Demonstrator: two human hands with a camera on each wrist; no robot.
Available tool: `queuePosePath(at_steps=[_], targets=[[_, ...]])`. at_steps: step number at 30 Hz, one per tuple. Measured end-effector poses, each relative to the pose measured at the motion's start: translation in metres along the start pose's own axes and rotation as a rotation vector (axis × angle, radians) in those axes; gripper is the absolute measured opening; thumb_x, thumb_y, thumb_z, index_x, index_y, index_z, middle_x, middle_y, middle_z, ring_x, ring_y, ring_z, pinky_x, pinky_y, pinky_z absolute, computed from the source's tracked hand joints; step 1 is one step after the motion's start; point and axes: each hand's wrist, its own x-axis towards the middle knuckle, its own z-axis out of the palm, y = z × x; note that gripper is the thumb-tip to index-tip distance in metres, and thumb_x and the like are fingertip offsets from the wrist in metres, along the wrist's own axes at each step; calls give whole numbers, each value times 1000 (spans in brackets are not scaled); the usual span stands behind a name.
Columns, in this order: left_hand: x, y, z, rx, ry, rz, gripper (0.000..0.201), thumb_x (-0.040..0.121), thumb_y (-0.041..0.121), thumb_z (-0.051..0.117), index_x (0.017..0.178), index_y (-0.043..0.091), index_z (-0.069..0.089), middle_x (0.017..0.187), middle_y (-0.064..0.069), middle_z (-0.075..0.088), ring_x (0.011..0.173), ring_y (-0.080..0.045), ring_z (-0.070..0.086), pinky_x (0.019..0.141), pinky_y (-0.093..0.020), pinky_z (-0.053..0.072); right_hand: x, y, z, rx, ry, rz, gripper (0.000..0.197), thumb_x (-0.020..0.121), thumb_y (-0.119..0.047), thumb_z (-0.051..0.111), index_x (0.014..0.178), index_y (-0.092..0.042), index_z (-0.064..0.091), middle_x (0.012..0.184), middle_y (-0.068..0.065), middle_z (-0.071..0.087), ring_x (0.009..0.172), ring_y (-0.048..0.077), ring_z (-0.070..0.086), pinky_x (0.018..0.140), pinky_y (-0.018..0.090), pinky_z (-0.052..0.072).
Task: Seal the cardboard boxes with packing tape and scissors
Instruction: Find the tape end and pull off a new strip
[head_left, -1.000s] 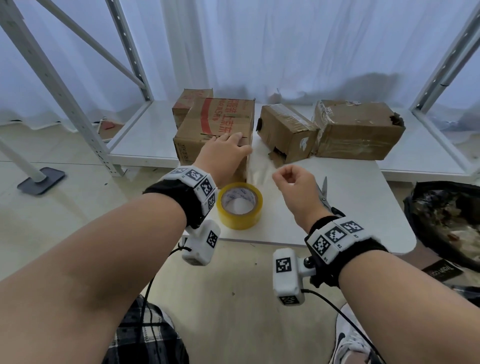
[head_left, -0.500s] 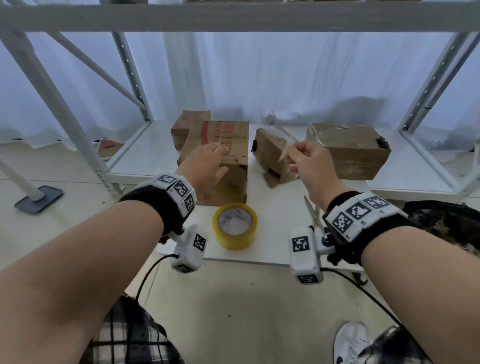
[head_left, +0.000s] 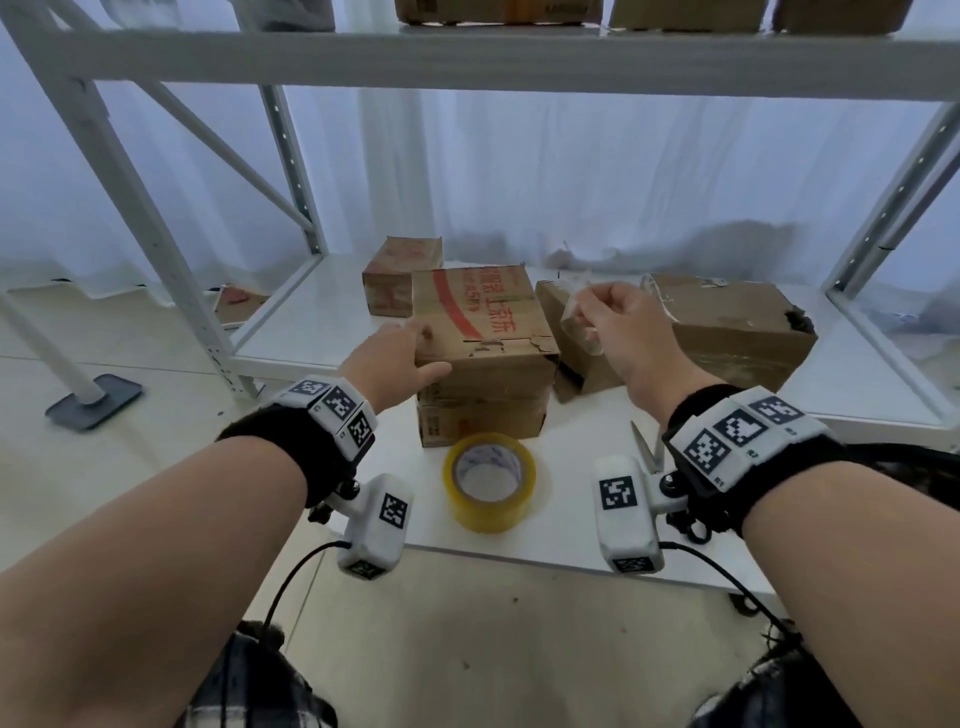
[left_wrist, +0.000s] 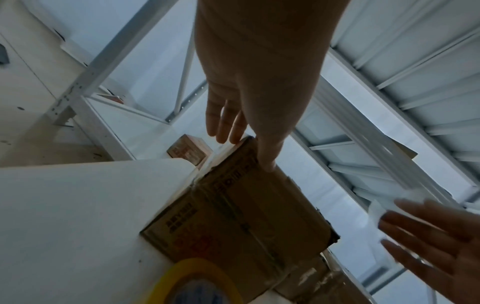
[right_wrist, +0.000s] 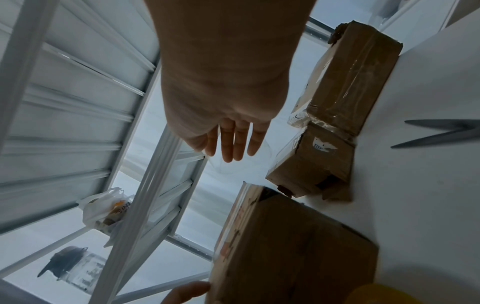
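Left grip (head_left: 393, 358) fingers extended, right grip (head_left: 621, 332) raised, pinching

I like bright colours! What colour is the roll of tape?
Yellow. The roll of tape shows best in the head view.

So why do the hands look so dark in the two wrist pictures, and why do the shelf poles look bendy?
Left wrist view: the left hand is backlit by the bright curtain, so it looks shadowy, and the box is slightly smeared. Right wrist view: the right hand is dim for the same reason. Head view: the wide lens leans and bends the shelf frame near the edges.
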Motion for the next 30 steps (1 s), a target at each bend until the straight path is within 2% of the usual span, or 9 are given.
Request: queuePosePath(at_steps=[3, 5, 7, 9, 11, 16, 20, 26, 30], targets=[[-2, 23, -8, -34, 139, 71, 45, 92, 45, 57, 122, 13, 55, 126, -9, 46, 121, -29, 41, 101, -38, 38, 3, -4, 0, 28, -9, -44, 12, 96, -26, 56, 89, -18, 64, 88, -1, 67, 93, 20, 66, 90, 35, 54], [-4, 40, -18, -357, 188, 146, 28, 96, 34, 53, 110, 11, 59, 113, -1, 55, 111, -22, 52, 92, -24, 46, 1, -5, 2, -15, -13, -114, 12, 96, -24, 55, 92, -16, 63, 86, -1, 66, 89, 17, 66, 85, 29, 54], [-7, 58, -26, -650, 95, 168, 25, 99, 34, 48, 107, 13, 60, 100, 3, 64, 95, -16, 63, 77, -15, 50, -2, -7, 6, -122, -16, -208, 13, 97, -21, 54, 97, -12, 62, 89, -2, 65, 84, 9, 61, 77, 14, 48], [-9, 72, -28, -773, 6, 152, 37, 98, 43, 45, 115, 13, 60, 99, 1, 66, 92, -14, 65, 81, -21, 53, -6, -8, 11, -249, -18, -296, 13, 97, -19, 53, 103, -12, 62, 94, -2, 63, 86, 8, 57, 76, 9, 44], [-7, 82, -28, -852, -20, 110, 45, 94, 50, 49, 115, 12, 61, 99, -1, 67, 91, -13, 67, 82, -25, 54, -9, -8, 16, -367, -25, -381, 17, 97, -19, 51, 108, -11, 62, 103, 2, 64, 95, 13, 56, 84, 20, 43], [-2, 93, -29, -930, 29, 9, 46, 85, 51, 64, 107, 10, 62, 92, -3, 69, 82, -13, 69, 72, -22, 56, -16, -11, 23, -612, -11, -459, 24, 99, -22, 46, 116, -10, 58, 115, 7, 59, 108, 22, 53, 88, 31, 39], [-2, 95, -29, -925, 23, -28, 43, 84, 41, 69, 107, 5, 64, 89, -6, 70, 75, -14, 68, 68, -22, 57, -18, -13, 24, -769, -12, -486, 27, 100, -23, 43, 120, -9, 55, 119, 9, 57, 112, 25, 51, 91, 35, 41], [-2, 98, -29, -920, 41, -68, 33, 87, 29, 66, 105, 0, 66, 91, -11, 70, 72, -16, 66, 68, -23, 57, -16, -11, 29, -817, -37, -483, 29, 99, -25, 45, 122, -11, 54, 122, 8, 57, 115, 26, 51, 97, 42, 42], [0, 96, -28, -887, 50, -89, 23, 91, 23, 63, 101, 3, 65, 86, -7, 71, 72, -15, 68, 66, -23, 58, -16, -11, 29, -814, -44, -464, 28, 99, -26, 46, 122, -13, 54, 124, 6, 55, 117, 24, 49, 97, 38, 41]])
